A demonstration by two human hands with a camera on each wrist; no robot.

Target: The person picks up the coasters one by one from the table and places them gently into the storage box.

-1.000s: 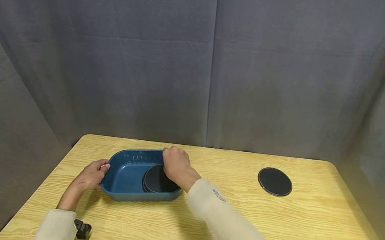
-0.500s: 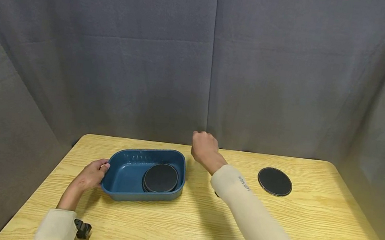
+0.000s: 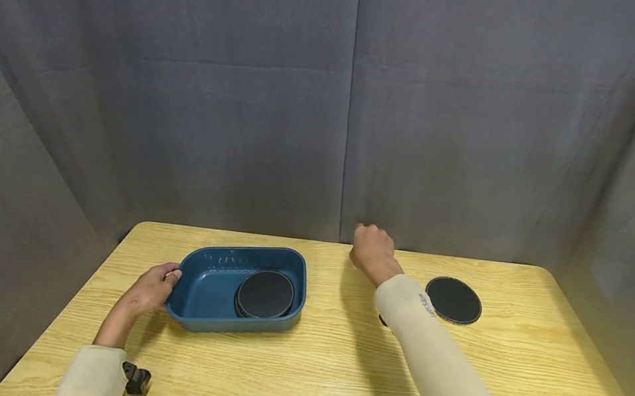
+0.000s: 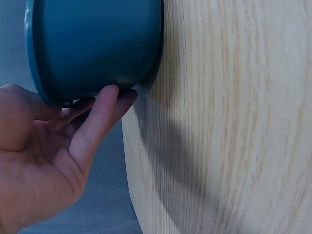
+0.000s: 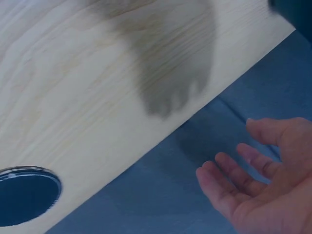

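A dark blue plastic tub [image 3: 210,284] stands on the wooden table, with a black round disc [image 3: 265,293] lying in its right half. My left hand [image 3: 151,290] holds the tub's left end; in the left wrist view its fingers [image 4: 100,122] lie under the tub's rim [image 4: 92,48]. Raised over the table's far edge, between the tub and a second black disc [image 3: 453,299], my right hand [image 3: 371,248] holds nothing. In the right wrist view that hand [image 5: 253,185] is empty with relaxed fingers, and the second disc [image 5: 24,195] shows at the lower left.
The wooden table [image 3: 330,374] is backed and flanked by grey cloth [image 3: 339,127]. A small black strap clip [image 3: 136,378] sits at my left wrist. Bare tabletop lies in front of the tub and between the tub and the loose disc.
My right hand left the disc lying in the tub, lifted out, and moved right toward the second disc. The left hand and the tub have stayed put.
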